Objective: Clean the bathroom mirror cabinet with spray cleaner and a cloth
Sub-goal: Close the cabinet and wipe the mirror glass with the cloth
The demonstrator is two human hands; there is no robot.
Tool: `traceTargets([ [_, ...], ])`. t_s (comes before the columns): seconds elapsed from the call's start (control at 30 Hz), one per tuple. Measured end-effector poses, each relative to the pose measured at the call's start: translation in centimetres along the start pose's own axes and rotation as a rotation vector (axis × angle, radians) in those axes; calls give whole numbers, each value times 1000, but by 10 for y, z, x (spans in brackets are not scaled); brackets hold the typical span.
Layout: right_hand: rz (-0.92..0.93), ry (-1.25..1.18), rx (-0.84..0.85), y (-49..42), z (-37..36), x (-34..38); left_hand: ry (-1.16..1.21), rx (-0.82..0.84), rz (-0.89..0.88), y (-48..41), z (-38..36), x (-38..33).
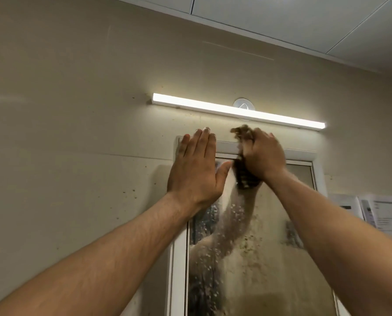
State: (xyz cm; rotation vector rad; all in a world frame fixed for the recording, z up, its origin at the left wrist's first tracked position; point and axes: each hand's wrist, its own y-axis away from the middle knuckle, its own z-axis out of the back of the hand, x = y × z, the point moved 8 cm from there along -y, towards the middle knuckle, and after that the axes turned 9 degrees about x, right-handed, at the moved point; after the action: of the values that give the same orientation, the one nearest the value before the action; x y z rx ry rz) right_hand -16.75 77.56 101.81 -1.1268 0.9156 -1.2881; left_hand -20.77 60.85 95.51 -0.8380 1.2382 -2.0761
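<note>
Two hands up at the mirror cabinet (pixel 299 155): our left hand (pixel 197 172) lies flat, fingers (pixel 204 144) straight, on its upper left corner. Our right hand (pixel 264 156) grips a dark cloth (pixel 245 177) against the top frame, under the light bar (pixel 236 111)

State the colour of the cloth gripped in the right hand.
Dark brown. The cloth, bunched in the right hand, shows in the head view.

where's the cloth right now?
Head view: the cloth is bunched in the right hand at the top frame of the mirror cabinet, just right of the flat left hand and below the light bar.
</note>
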Motion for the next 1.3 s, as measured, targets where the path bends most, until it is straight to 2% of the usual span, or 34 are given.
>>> traceTargets([
  [0.1,-185,62,-23,-1,22,-56,-21,18,15,0,0,4],
  [0.2,-281,202,-63,-6,24,-62,-82,40,11,2,-1,4],
  [0.27,-221,228,-106,-7,19,-49,-125,54,-11,-1,-5,-3],
  [0.37,-50,135,-125,-1,15,-45,-146,59,-46,-9,-11,-20],
  [0.47,-43,77,-173,3,31,-75,-156,65,-84,-15,-16,-38],
  [0.6,-243,164,-272,9,58,-136,-211,126,-100,-19,-26,-53],
  [0.73,-366,103,-293,8,57,-154,-233,149,-87,-17,-26,-54],
  [0.9,-635,-4,-381,38,50,-180,-197,115,-109,3,-23,-59],
  [1.03,-805,-16,-371,96,35,-190,-119,141,-165,30,-33,-80],
  [1.13,-895,-4,-294,150,17,-202,-106,186,-262,56,-51,-113],
  [1.3,-850,55,-180,144,26,-211,17,239,-380,104,-91,-165],
])
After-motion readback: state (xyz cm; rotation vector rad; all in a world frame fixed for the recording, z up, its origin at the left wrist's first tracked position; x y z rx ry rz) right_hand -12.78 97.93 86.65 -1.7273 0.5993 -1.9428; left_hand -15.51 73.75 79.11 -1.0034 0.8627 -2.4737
